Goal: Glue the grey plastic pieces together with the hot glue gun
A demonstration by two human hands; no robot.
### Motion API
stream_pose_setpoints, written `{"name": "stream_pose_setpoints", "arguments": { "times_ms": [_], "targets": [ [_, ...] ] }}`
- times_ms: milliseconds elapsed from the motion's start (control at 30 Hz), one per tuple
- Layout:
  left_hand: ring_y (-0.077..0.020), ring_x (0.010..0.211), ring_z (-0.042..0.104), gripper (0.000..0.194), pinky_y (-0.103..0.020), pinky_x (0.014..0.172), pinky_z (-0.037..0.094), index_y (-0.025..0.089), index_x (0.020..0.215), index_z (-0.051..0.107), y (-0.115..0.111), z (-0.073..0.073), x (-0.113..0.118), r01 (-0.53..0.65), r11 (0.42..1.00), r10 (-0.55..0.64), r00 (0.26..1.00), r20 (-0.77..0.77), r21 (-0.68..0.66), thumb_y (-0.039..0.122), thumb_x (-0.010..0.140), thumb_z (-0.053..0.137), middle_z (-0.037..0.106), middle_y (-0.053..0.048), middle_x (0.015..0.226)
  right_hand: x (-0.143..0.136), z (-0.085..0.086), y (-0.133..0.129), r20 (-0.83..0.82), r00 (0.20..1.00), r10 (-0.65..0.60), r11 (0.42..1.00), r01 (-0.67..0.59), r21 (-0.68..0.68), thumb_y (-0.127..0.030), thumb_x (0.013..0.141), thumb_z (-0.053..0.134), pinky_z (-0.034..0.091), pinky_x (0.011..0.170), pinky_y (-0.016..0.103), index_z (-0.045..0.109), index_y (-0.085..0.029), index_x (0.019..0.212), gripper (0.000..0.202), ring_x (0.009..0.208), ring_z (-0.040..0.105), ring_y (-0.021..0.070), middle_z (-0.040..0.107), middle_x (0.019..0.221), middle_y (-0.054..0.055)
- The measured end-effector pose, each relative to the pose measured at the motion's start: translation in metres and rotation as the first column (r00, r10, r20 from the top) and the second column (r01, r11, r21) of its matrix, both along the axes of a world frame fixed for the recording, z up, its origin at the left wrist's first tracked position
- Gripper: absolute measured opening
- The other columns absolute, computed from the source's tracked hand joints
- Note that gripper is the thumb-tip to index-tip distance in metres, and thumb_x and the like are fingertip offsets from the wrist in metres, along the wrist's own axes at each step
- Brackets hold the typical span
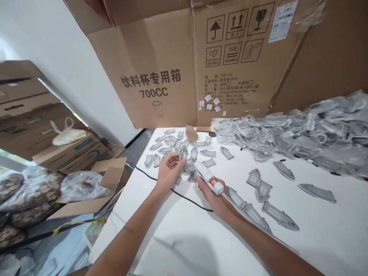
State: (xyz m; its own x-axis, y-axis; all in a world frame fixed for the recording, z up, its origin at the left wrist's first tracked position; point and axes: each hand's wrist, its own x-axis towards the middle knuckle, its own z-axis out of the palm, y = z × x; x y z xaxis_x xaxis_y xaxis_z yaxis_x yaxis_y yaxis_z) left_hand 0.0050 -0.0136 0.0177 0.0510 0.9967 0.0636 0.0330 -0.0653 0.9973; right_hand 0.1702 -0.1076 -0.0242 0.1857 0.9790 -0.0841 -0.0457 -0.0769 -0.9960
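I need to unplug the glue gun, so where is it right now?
In the head view, the glue gun is in the right hand, mid-table, just right of the left hand.

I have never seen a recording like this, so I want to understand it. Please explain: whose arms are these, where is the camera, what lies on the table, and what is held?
There is one picture, from a camera worn on a person's head, looking down at their own bare arms.

The left hand holds a small flat grey shield-shaped piece by the fingertips. The right hand grips a white pen-like tool with an orange band, and a black cable lies on the table just below the hands.

On the white table lie many similar grey pieces, some longer ones, and a heap of clear plastic bags of them. Behind stands a large brown cardboard box.
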Motion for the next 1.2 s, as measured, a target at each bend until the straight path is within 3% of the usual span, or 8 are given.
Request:
{"name": "stream_pose_setpoints", "arguments": {
  "times_ms": [200, 400, 500, 700, 1000, 1200],
  "targets": [
    [-0.0249, 0.104, 0.073, 0.047, -0.034, 0.090, 0.057, 0.019, 0.109, 0.072, -0.0032, 0.0050, 0.0018, 0.031, 0.997, -0.024, 0.994, 0.103, -0.066, 0.042, 0.073, 0.091, 0.076, -0.010, 0.117, 0.0009, 0.0021, -0.0004, 0.048, 0.999, 0.003, 1.000, -0.002, -0.030, -0.070, 0.089, 0.066, 0.028, 0.046, 0.029, 0.060, -0.020, 0.077, 0.052, 0.051, 0.039, 0.0146, 0.047, 0.058, -0.003],
    [-0.0195, 0.083, 0.070, 0.040, -0.030, 0.076, 0.055, 0.019, 0.096, 0.073, -0.0017, 0.0025, -0.0003, -0.030, 0.996, 0.035, 0.998, 0.057, -0.082, 0.042, 0.069, 0.092, 0.076, -0.005, 0.092, 0.0002, 0.0007, -0.0008, 0.057, 0.998, -0.009, 1.000, 0.010, -0.029, -0.067, 0.091, 0.066, 0.030, 0.046, 0.028, 0.060, -0.020, 0.079, 0.048, 0.052, 0.041, 0.0153, 0.047, 0.058, -0.003],
    [-0.0170, 0.076, 0.067, 0.041, -0.027, 0.069, 0.053, 0.020, 0.095, 0.071, -0.0020, 0.0015, -0.0003, -0.037, 0.994, 0.041, 0.999, 0.034, -0.102, 0.043, 0.069, 0.092, 0.074, -0.004, 0.090, -0.0004, 0.0004, -0.0009, 0.074, 0.997, -0.027, 1.000, 0.028, -0.014, -0.067, 0.090, 0.065, 0.033, 0.046, 0.028, 0.061, -0.020, 0.078, 0.049, 0.053, 0.043, 0.0160, 0.049, 0.059, -0.002],
    [-0.0157, 0.084, 0.068, 0.042, -0.025, 0.078, 0.052, 0.020, 0.091, 0.068, -0.0005, -0.0022, 0.0001, -0.054, 0.996, 0.057, 0.997, 0.047, -0.069, 0.042, 0.067, 0.094, 0.072, -0.003, 0.089, -0.0007, -0.0010, -0.0008, 0.128, 0.991, -0.050, 0.999, 0.050, -0.001, -0.067, 0.088, 0.067, 0.036, 0.048, 0.028, 0.061, -0.019, 0.077, 0.049, 0.055, 0.047, 0.0170, 0.053, 0.061, 0.000],
    [-0.0142, 0.079, 0.069, 0.046, -0.027, 0.079, 0.055, 0.019, 0.100, 0.071, -0.0013, -0.0014, 0.0003, -0.046, 0.997, 0.049, 0.998, 0.050, -0.067, 0.036, 0.065, 0.094, 0.073, -0.004, 0.092, 0.0008, 0.0042, -0.0026, 0.218, 0.976, -0.013, 0.998, -0.002, 0.070, -0.062, 0.095, 0.063, 0.039, 0.057, 0.028, 0.062, -0.019, 0.080, 0.045, 0.065, 0.052, 0.0183, 0.059, 0.070, 0.002],
    [-0.0177, 0.087, 0.072, 0.050, -0.030, 0.085, 0.058, 0.018, 0.107, 0.074, -0.0020, 0.0002, 0.0010, -0.035, 0.997, 0.037, 0.999, 0.025, -0.067, 0.037, 0.066, 0.094, 0.076, -0.007, 0.098, 0.0002, -0.0007, -0.0006, 0.215, 0.976, -0.026, 0.996, 0.006, 0.092, -0.060, 0.094, 0.065, 0.038, 0.057, 0.029, 0.063, -0.019, 0.081, 0.044, 0.063, 0.051, 0.0180, 0.059, 0.069, 0.001]
  ]
}}
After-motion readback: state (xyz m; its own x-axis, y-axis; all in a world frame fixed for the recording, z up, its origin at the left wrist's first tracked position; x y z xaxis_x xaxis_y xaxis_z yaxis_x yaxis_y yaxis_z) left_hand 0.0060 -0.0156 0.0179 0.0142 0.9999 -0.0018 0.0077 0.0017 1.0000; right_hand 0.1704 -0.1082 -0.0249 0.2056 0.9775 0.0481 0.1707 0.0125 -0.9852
